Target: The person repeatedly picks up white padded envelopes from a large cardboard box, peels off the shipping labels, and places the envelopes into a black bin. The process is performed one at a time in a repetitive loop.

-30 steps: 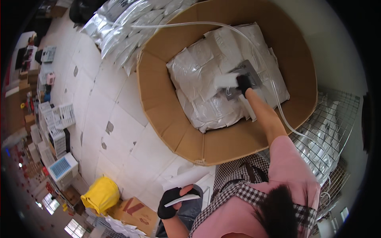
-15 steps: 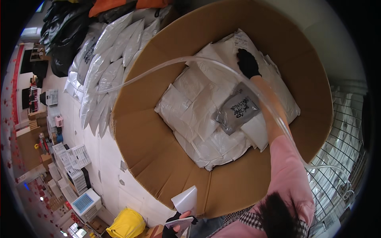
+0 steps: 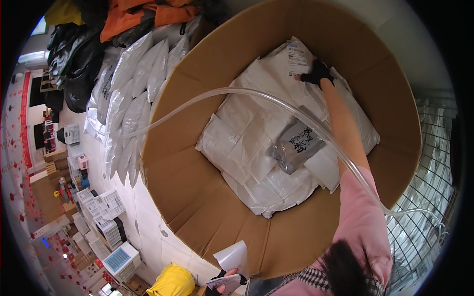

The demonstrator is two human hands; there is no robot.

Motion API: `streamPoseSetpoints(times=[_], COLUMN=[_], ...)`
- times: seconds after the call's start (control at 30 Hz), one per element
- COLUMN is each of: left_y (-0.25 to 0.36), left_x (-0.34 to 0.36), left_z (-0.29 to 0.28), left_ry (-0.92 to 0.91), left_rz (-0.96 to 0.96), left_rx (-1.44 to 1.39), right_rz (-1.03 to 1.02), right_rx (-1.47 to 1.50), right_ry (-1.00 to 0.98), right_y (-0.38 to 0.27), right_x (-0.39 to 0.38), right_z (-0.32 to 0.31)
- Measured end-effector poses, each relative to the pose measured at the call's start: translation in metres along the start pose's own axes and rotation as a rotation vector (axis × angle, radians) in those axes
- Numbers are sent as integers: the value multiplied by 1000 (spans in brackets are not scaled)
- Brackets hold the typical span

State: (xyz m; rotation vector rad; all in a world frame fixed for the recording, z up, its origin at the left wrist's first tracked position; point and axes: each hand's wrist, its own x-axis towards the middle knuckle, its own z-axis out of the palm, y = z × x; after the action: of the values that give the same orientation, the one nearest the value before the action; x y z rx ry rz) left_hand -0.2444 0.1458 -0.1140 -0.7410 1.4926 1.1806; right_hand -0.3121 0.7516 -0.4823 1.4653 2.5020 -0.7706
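Observation:
A tall cardboard bin (image 3: 212, 222) stands before me, with white plastic packages (image 3: 227, 148) piled at its bottom. My right hand (image 3: 317, 74), in a black fingerless glove, reaches deep inside and rests on a white package at the far side. Its thumb and fingers are spread beside a printed white label (image 3: 297, 60) on that package. On the pile nearer to me lies a grey plastic package (image 3: 298, 143) with black lettering. Outside the near rim, my gloved left hand (image 3: 224, 285) grips a stack of white paper sheets (image 3: 233, 258), the top one curled upward.
A clear plastic tube (image 3: 237, 91) arches across the bin above my forearm. Silvery-white packages (image 3: 129, 93) are stacked to the left, with black bags (image 3: 74, 69) behind. A wire mesh rack (image 3: 419, 172) stands at right, a yellow bag (image 3: 173, 281) at lower left.
My right hand has shifted slightly right and turned, uncovering more of the label; its fingers now point left. The left hand keeps its hold on the sheets. The view has shifted a little.

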Motion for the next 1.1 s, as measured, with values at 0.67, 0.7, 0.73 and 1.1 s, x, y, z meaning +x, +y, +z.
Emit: streamPoseSetpoints(times=[0.67,0.7,0.73,1.1], left_y=[-98,-99,-108,-172], left_x=[-116,-113,-120,-190], left_z=[-19,-25,-27,-56], left_ry=[-76,-137,-158,1008], left_rz=[445,474,505,1190], left_rx=[-448,-507,-538,566], right_rz=[-549,-539,-557,-1194], right_rx=[643,662,677,153], right_ry=[-480,-550,-663,-1009], right_y=[-130,-128,-135,-195], right_x=[-313,-343,-372,-652], right_z=[-108,-120,-125,-203])
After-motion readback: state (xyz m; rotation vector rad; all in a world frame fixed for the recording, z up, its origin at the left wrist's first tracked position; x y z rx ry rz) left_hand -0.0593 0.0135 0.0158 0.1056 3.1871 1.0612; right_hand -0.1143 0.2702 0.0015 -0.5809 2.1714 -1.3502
